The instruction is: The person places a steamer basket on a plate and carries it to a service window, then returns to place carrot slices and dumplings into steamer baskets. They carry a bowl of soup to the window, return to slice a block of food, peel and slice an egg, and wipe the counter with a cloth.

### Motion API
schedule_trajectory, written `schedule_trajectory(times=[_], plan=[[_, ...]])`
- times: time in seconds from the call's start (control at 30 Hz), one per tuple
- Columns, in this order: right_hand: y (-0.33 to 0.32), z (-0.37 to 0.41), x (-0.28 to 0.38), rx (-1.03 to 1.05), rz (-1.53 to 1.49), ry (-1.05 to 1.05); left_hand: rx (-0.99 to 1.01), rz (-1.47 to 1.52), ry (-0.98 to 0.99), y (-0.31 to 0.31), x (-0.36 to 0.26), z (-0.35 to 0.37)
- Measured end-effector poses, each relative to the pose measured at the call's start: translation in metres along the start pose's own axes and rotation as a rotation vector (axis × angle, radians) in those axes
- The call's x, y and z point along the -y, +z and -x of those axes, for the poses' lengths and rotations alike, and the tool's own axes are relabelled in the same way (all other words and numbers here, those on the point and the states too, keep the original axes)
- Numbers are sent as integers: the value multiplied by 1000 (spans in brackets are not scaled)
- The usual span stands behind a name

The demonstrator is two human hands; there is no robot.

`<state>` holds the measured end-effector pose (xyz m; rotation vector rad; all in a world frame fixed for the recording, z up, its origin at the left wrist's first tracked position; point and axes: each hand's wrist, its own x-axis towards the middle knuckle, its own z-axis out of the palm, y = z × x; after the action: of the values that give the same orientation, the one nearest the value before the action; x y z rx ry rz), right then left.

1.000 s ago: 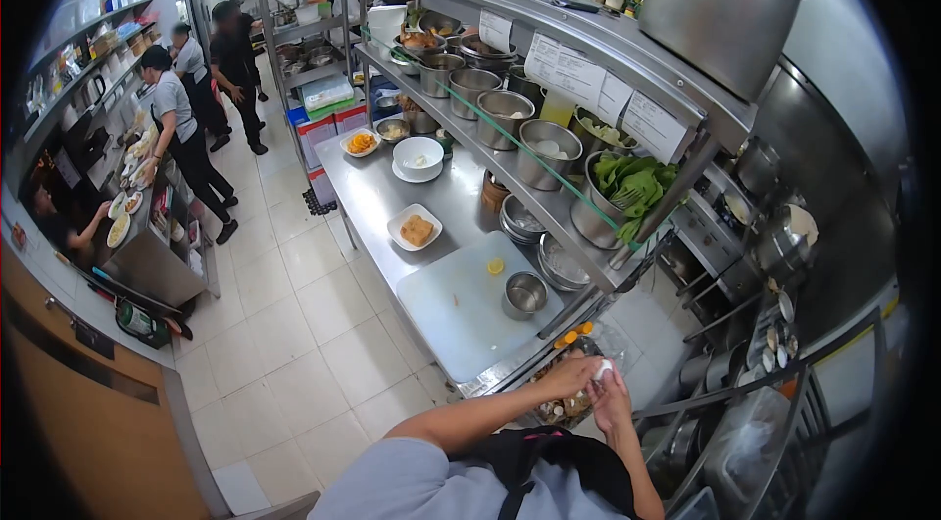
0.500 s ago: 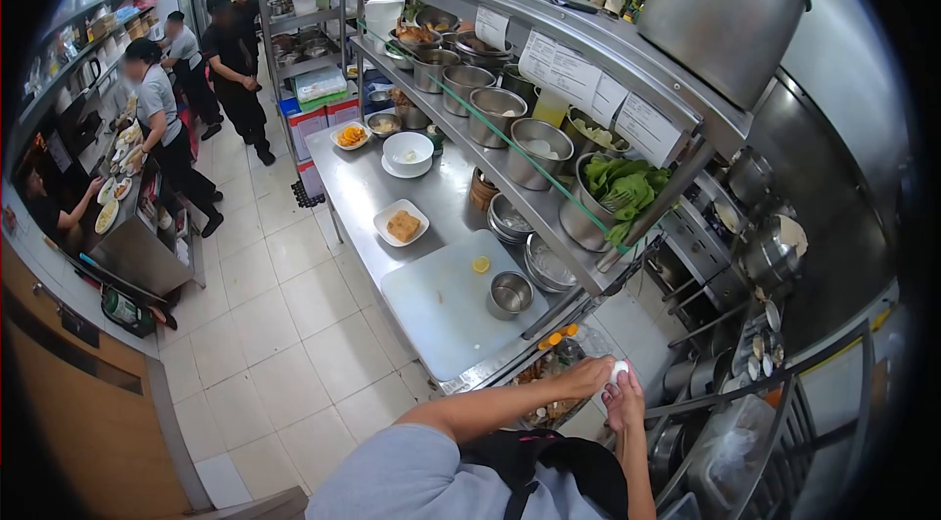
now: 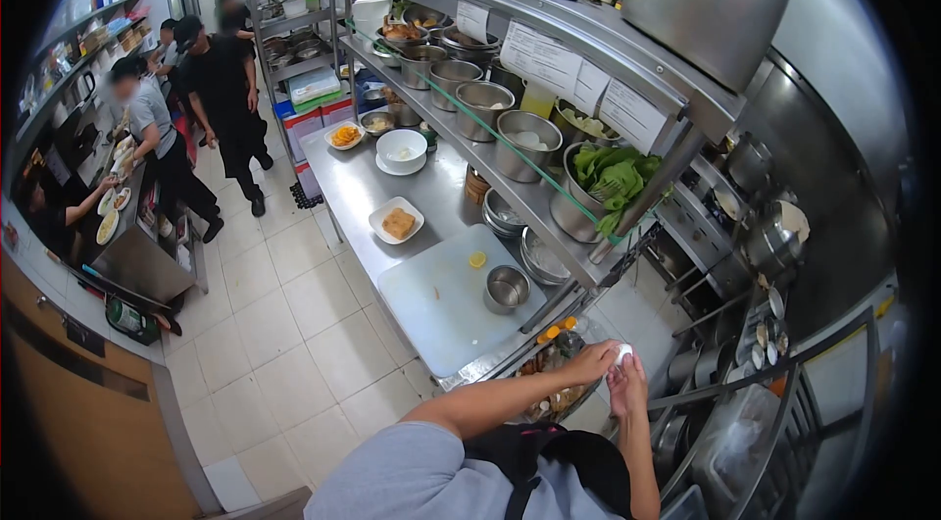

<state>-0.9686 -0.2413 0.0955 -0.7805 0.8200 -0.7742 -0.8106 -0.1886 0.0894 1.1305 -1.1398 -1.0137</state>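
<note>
Together my two hands are closed around a small white egg (image 3: pixel 623 352), held out past the near corner of the steel table. My left hand (image 3: pixel 592 364) grips it from the left with bent fingers. From below and the right, my right hand (image 3: pixel 628 389) presses its fingertips against it. Below and left of my hands is a bin (image 3: pixel 552 385) filled with mixed brown and pale scraps. Nearest on the table lies a white cutting board (image 3: pixel 436 309), bearing a steel pot (image 3: pixel 507 291) and a cut lemon piece (image 3: pixel 477 259).
A square bowl (image 3: pixel 396 221) with a golden-brown block sits on the steel table (image 3: pixel 343 189). Above it runs a shelf of steel containers, one holding leafy greens (image 3: pixel 613 182). A metal rack (image 3: pixel 794 402) stands at my right. Several people work at the far left counter.
My hands have shifted slightly with the egg still between them. A person in black has come nearer along the aisle. The camera view has tilted a little.
</note>
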Motion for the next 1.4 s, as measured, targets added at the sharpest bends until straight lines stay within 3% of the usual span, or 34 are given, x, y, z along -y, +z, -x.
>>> schedule_trajectory(times=[0.1, 0.2, 0.27, 0.33, 0.37, 0.47, 0.6, 0.63, 0.7, 0.93, 1.0, 1.13, 1.3, 1.4], plan=[[13, 4, 5, -28, 3, -48, -103, -138, 133, 5, 11, -6], [10, -2, 5, 2, 56, -92, -59, -174, 212, 6, 18, -14], [4, -10, 3, -12, 46, -101, -7, -422, 275, 6, 60, -33], [1, -9, 8, 83, 65, -133, 2, -385, 325, 1, 8, -20], [2, -7, 12, 34, 18, -90, -55, -426, 414, 2, -2, -18], [8, 5, 21, -42, -62, -65, -2, -202, 86, 1, 5, -21], [4, 6, 22, 55, -138, -46, 127, 70, -201, -14, -5, -23], [2, 7, 21, 78, -117, -40, 139, 64, -209, -11, -12, -23], [0, 6, 18, 62, -88, -46, 125, -262, -28, -7, -30, -23], [-4, 7, 20, 12, 28, -121, 162, -328, 57, 3, -16, -26], [-2, 8, 22, 12, 22, -129, 106, -362, 188, 6, -3, -29], [-10, 6, 22, 35, -30, -94, 104, -397, 210, 8, -19, -25], [-17, 5, 24, 90, -82, -67, 103, -221, -49, 4, -20, -27], [-20, 4, 23, 101, -81, -48, 82, -409, 107, 12, -27, -28]])
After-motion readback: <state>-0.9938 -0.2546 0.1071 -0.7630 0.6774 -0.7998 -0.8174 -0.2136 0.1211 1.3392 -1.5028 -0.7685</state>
